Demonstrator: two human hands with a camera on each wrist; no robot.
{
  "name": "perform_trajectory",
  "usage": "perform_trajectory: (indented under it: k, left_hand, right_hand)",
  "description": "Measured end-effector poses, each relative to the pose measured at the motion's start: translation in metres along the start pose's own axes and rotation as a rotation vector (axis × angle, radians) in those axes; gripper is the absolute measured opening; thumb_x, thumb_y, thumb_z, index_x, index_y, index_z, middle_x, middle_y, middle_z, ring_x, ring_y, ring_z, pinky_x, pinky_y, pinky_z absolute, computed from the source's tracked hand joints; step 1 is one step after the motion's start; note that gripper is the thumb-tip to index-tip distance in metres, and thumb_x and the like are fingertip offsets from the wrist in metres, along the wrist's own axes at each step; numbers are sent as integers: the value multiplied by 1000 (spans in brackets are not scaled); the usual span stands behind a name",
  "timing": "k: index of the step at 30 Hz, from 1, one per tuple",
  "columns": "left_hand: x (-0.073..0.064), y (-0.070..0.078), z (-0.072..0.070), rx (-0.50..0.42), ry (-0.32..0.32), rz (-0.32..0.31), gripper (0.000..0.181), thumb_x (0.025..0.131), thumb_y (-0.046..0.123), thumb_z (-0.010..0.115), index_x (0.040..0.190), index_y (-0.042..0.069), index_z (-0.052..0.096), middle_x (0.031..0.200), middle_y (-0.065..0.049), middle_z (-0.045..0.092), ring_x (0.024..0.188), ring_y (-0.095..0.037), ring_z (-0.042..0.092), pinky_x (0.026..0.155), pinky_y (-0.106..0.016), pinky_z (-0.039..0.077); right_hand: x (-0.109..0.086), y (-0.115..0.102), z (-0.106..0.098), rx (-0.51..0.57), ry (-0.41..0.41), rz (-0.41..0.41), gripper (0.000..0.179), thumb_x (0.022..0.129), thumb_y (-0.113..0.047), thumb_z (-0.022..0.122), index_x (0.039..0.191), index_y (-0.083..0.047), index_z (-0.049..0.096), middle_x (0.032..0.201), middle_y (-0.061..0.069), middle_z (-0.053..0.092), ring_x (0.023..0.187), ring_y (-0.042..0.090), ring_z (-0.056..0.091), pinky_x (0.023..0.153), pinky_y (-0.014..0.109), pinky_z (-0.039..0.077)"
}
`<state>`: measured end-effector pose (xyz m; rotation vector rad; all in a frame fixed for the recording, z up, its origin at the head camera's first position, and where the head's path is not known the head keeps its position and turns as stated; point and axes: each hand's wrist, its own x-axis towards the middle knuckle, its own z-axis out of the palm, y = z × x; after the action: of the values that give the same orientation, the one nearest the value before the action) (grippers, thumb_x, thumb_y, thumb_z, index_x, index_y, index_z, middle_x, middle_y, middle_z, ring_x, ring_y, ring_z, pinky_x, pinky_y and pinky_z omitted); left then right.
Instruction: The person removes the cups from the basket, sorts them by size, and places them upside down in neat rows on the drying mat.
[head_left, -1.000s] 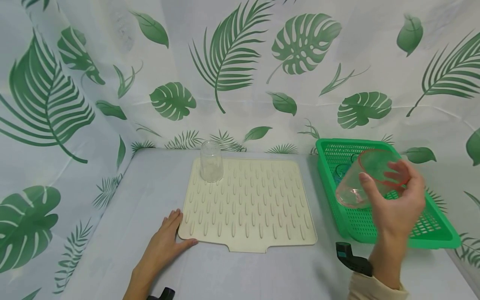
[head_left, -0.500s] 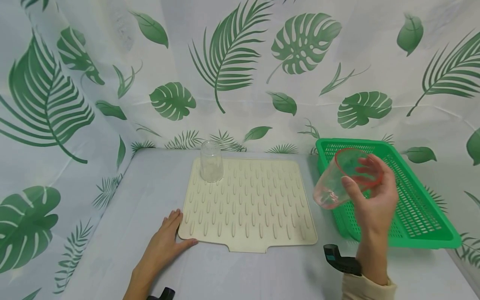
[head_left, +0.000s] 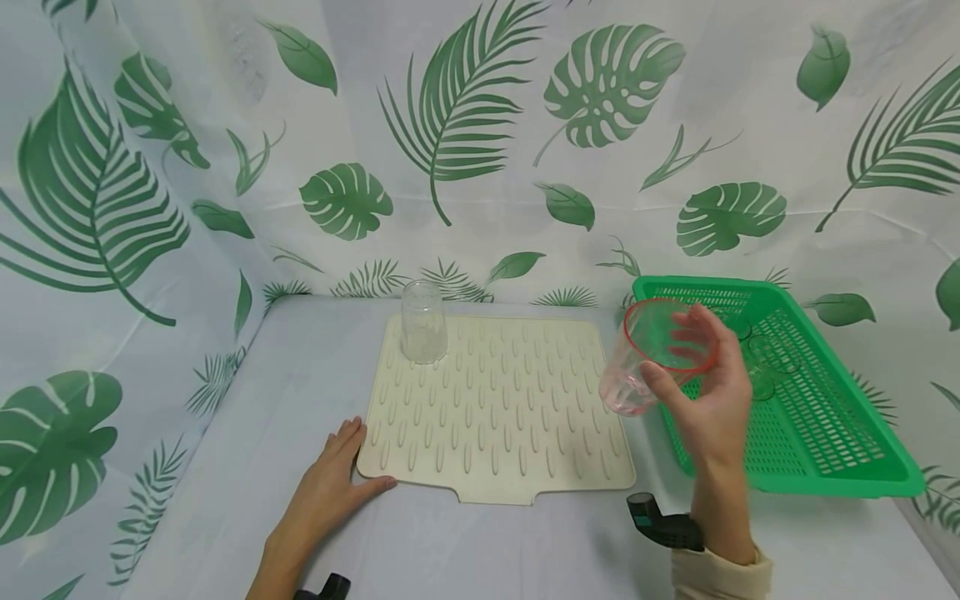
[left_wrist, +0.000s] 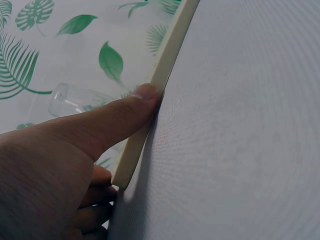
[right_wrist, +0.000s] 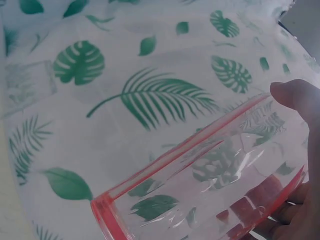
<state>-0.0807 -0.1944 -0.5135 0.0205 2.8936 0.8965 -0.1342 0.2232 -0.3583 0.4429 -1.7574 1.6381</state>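
Observation:
My right hand holds a clear pink-tinted cup with a red rim, thumb on the near side and fingers on the far side. The cup is tilted, its mouth up toward the fingers, between the basket and the right edge of a cream ridged drying mat. In the right wrist view the cup lies across the lower right, beside the thumb. My left hand rests at the mat's front left corner; its thumb touches the mat's edge. A clear glass stands on the mat's back left.
A green plastic basket stands to the right of the mat, with several clear glasses inside. The white-covered table meets a leaf-printed curtain at the back and left.
My right hand has carried the pink cup leftward from over the basket toward the mat's right edge. Glasses in the basket now show behind it. My left hand has stayed in place.

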Motion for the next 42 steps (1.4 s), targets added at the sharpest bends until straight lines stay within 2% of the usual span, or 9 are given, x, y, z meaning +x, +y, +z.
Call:
perform_trajectory:
  k: [9, 15, 20, 24, 29, 35, 42]
  left_hand:
    - [0, -1, 0, 9, -3, 0, 107, 79, 65, 74, 155, 2, 34, 165, -18, 26, 152, -43, 21, 120, -62, 28]
    - [1, -1, 0, 4, -3, 1, 108, 78, 66, 74, 155, 3, 34, 165, -18, 26, 152, -43, 21, 121, -61, 27]
    - [2, 0, 0, 5, 1, 2, 109, 76, 69, 73, 154, 3, 36, 165, -18, 27, 152, -42, 22, 122, -60, 26]
    - [3, 1, -2, 1, 0, -4, 108, 77, 69, 73, 154, 2, 37, 164, -18, 27, 152, -43, 22, 122, -59, 26]
    - [8, 4, -6, 9, -3, 6, 106, 79, 68, 72, 154, 1, 36, 165, -18, 27, 152, -42, 24, 121, -60, 28]
    - [20, 20, -14, 8, -1, 66, 104, 81, 62, 73, 154, -1, 34, 163, -20, 30, 151, -40, 28, 120, -58, 31]
    - [33, 50, -26, -43, -7, 157, 106, 81, 60, 76, 158, 5, 29, 164, -14, 31, 152, -34, 30, 120, -55, 33]
  right_hand:
    - [-5, 1, 15, -17, -91, -3, 77, 67, 20, 69, 141, 10, 48, 126, 3, 64, 113, 16, 61, 92, 20, 50]
    - [-7, 2, 21, -71, -140, -6, 80, 66, 20, 70, 142, 9, 48, 128, 0, 63, 118, 16, 59, 95, 19, 50]
    - [-8, 3, 25, -81, -167, 1, 81, 66, 19, 71, 142, 8, 47, 129, 2, 62, 121, 17, 57, 97, 20, 49]
    - [-9, 4, 27, -139, -199, 34, 85, 66, 14, 75, 145, 1, 48, 131, 3, 61, 123, 17, 56, 98, 19, 48]
    - [-11, 7, 32, -118, -232, 20, 88, 66, 14, 76, 147, -5, 47, 133, 8, 62, 124, 20, 56, 99, 21, 48]
    - [-13, 10, 37, -77, -271, -4, 87, 65, 15, 75, 146, -1, 46, 132, 19, 61, 121, 18, 57, 101, 23, 48]
    - [-17, 10, 43, -103, -325, 9, 88, 66, 12, 77, 147, -2, 44, 135, 17, 60, 119, 17, 57, 102, 23, 47]
